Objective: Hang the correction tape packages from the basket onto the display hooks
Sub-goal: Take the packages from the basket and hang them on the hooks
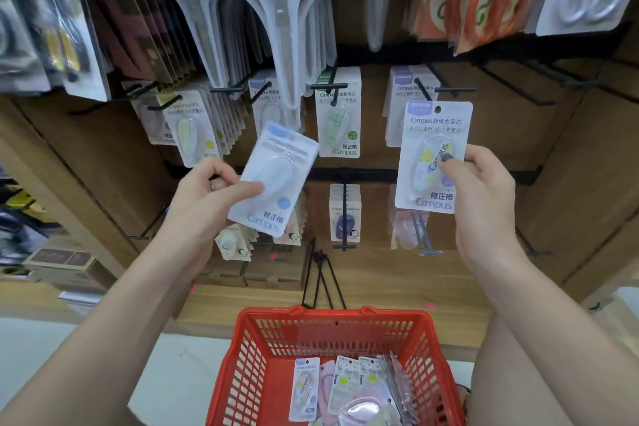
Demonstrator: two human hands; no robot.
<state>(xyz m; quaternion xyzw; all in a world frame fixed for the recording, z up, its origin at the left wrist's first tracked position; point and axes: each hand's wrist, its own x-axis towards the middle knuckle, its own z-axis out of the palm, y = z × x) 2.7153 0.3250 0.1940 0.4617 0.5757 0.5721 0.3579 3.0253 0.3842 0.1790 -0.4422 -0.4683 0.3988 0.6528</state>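
My left hand [211, 194] holds a blue-labelled correction tape package [276, 162], tilted, in front of the display. A purple-labelled correction tape package [428, 135] stays upright in my right hand [484, 190], its hang hole just below and right of a black display hook [423, 88] that carries matching purple packs. Below me, the red basket [256, 353] holds several more packages [345, 387]. A green-labelled pack [339, 117] hangs on the hook between my hands.
Blister-packed scissors [280, 10] hang in the row above, reaching down over the tape hooks. Empty black hooks [518, 86] stick out at the right. A lower row of hooks [344, 218] carries other small packs. Wooden shelf walls flank both sides.
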